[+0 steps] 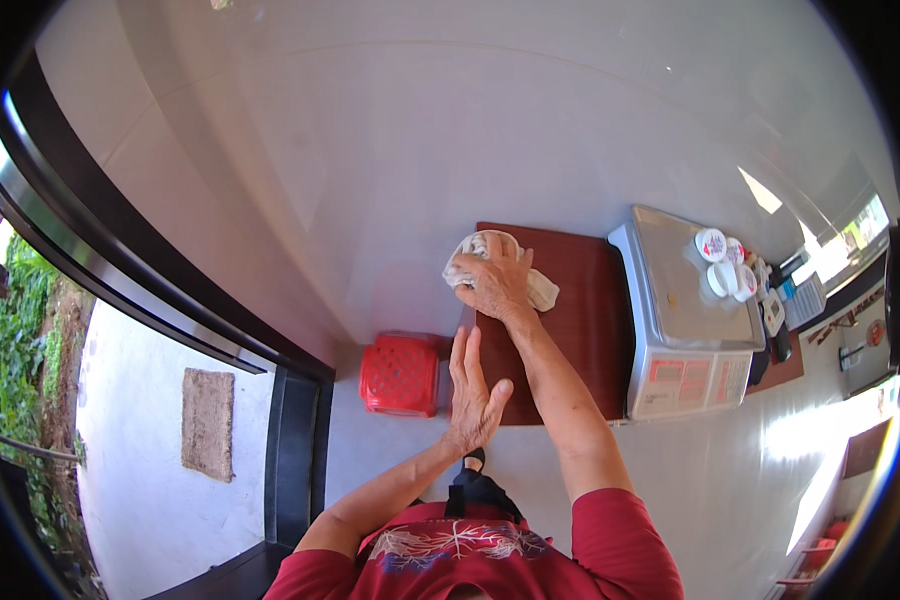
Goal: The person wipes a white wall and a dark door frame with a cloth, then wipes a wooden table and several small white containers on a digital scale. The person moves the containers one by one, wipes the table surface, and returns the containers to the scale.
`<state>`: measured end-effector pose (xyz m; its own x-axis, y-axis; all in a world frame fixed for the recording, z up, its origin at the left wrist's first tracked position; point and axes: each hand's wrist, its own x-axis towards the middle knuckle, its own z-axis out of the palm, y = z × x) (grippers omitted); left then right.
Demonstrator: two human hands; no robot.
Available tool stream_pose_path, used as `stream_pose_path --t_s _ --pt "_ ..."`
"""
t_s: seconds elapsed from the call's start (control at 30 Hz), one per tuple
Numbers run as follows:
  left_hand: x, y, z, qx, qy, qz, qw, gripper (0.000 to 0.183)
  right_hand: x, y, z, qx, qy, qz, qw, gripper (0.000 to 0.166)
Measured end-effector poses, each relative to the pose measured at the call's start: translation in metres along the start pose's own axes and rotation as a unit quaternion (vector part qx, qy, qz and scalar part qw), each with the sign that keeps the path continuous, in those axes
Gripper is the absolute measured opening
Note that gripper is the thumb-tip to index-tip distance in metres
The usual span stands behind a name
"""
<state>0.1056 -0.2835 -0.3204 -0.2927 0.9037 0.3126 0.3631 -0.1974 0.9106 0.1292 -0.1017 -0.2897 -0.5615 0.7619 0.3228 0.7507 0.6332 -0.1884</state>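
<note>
A crumpled white cloth (544, 291) lies at the far left corner of a dark red wooden tabletop (577, 330). My right hand (497, 279) rests on top of it with the fingers spread, pressing it at the corner; part of the cloth bulges past the left edge. Nearer to me, my left hand (474, 390) is held up by the table's left edge, palm turned sideways and thumb apart from the fingers. It holds nothing. Whether its fingertips touch the table edge I cannot tell.
A weighing scale (690, 300) with several white-lidded containers (722, 279) stands on the table's right. Left of the table is a red plastic stool (399, 376). A glossy pale wall (435, 135) rises behind. At left, a dark-framed doorway (292, 442) shows a brown mat (208, 424) outside.
</note>
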Motion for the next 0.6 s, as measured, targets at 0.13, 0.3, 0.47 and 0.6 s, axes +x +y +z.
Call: stream_pose_path --t_s 0.13,0.3,0.47,0.6 --pt "-0.003 -0.019 0.001 -0.097 0.065 -0.044 0.992 0.077 -0.034 -0.016 -0.01 0.016 -0.004 -0.055 0.998 0.028" --pt "-0.013 -0.053 -0.031 -0.095 0.112 -0.127 0.981 0.064 -0.098 -0.044 -0.029 0.046 0.032 -0.102 0.993 0.022" --pt "-0.014 -0.044 -0.058 -0.115 0.063 -0.152 0.98 0.065 -0.168 -0.064 -0.051 0.087 0.022 -0.129 0.988 0.03" --pt "-0.019 -0.038 -0.06 -0.142 0.018 -0.138 0.98 0.06 -0.201 -0.055 -0.058 0.183 0.055 -0.07 0.979 0.038"
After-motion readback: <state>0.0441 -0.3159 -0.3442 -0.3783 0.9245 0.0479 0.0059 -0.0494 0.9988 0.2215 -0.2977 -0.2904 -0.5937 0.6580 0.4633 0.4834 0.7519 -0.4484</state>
